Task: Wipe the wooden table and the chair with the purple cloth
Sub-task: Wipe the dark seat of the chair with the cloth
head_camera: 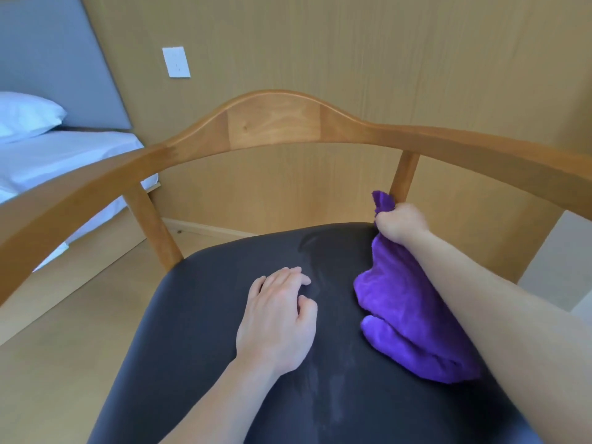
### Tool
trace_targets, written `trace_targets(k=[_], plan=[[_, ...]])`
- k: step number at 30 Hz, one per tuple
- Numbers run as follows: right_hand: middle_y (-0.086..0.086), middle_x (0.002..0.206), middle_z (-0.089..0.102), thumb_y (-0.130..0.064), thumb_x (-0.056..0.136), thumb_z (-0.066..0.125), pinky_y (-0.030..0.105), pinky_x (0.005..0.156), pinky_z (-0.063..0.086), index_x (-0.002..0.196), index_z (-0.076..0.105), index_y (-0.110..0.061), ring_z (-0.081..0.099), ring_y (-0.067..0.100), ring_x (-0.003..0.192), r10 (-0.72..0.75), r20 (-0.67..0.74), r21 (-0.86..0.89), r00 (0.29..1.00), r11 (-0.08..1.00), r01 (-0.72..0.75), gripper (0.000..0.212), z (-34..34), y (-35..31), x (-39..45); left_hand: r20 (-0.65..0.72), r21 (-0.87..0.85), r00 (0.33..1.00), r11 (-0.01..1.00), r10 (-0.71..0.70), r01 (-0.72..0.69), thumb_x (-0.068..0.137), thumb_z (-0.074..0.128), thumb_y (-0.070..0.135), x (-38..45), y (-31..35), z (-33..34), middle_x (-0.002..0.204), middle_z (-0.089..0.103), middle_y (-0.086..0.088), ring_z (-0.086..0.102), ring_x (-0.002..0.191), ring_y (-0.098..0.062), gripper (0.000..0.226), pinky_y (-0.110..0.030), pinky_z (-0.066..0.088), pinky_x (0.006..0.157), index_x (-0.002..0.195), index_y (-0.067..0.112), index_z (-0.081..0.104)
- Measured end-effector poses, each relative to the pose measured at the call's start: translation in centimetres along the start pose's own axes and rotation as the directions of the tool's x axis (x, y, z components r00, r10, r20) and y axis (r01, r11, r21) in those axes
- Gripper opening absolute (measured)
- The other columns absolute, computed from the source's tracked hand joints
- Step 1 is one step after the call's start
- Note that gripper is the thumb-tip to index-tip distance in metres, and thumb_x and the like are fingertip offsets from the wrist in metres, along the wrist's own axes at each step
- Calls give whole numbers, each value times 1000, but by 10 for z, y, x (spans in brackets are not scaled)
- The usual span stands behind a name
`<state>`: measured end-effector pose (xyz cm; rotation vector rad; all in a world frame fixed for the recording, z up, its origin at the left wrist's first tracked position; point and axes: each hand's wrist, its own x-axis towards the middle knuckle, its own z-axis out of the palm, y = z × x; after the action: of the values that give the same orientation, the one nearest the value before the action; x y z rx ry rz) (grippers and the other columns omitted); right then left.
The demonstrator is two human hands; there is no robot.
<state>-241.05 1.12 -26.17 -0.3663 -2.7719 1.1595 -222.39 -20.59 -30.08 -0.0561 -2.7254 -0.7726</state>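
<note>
A wooden chair with a curved backrest and a black padded seat fills the view. My right hand is shut on the purple cloth at the base of the chair's right rear post, where the seat meets it. The rest of the cloth hangs down under my forearm and lies bunched on the right side of the seat. My left hand rests flat on the middle of the seat with fingers spread, holding nothing. Faint streaks show on the seat. The wooden table is out of view.
A wood-panelled wall with a white outlet plate stands behind the chair. A bed with white sheets, a pillow and a grey headboard is at the left. Light wood floor lies around the chair.
</note>
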Motion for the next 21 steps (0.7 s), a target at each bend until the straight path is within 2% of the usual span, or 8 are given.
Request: trace_targets(k=[2,4,7,10,14,17,19,21], plan=[[8,97,58,-33,85,47,36,82,45,80,52,-15,58,38,103,-81,9,-245,997,966,80,19,19,-10,-4,3,-10,1000,1000,0,0,86,25,31,1,1,-2,145,48,18,14,122,17,53,-29,25,117,127,32,58],[4,90,56,-32,81,50,33,73,45,81,53,-13,56,32,91,-180,87,-300,980,933,198,19,34,-26,-17,8,-16,1000,1000,-4,4,84,24,31,1,0,-2,144,48,19,16,121,17,55,-27,24,117,126,32,59],[1,87,63,-24,77,54,31,63,49,86,64,-16,62,26,81,-310,266,-293,913,876,383,16,47,-45,-47,25,-28,1000,1000,-4,5,89,31,23,1,-3,-1,145,47,21,21,127,11,46,-23,23,114,125,33,59],[-4,94,59,-21,73,55,33,73,51,95,67,-23,61,27,95,-442,398,-273,803,779,564,25,45,-52,-82,24,-42,1000,999,-17,18,90,37,18,-1,-3,-1,139,46,25,29,130,1,41,-23,30,107,121,35,57],[-1,95,60,-19,71,52,40,77,53,81,64,-23,59,26,95,-511,560,-125,652,726,677,16,31,-48,-113,-47,-39,999,999,11,-13,83,39,21,-2,0,-3,109,51,22,39,103,-1,25,-28,40,92,100,32,54],[15,76,58,-12,60,48,44,68,48,63,52,-10,63,31,85,-445,721,24,531,781,624,4,17,-42,-105,-110,-9,994,1000,24,-25,78,36,22,-5,4,1,100,48,19,29,88,0,23,-26,36,83,93,29,51],[11,62,53,-6,55,48,38,63,41,62,54,-7,55,25,66,-388,770,140,506,877,460,9,0,-41,-83,-107,-3,994,1000,19,-20,79,37,19,-6,5,3,101,46,21,26,88,1,22,-25,34,83,94,30,50],[10,59,56,-2,55,46,33,61,44,64,59,-10,55,24,58,-384,623,322,681,920,225,18,-8,-43,-53,-107,-7,994,1000,3,-4,83,40,16,-4,1,3,103,45,22,26,89,2,21,-25,35,83,96,31,48]])
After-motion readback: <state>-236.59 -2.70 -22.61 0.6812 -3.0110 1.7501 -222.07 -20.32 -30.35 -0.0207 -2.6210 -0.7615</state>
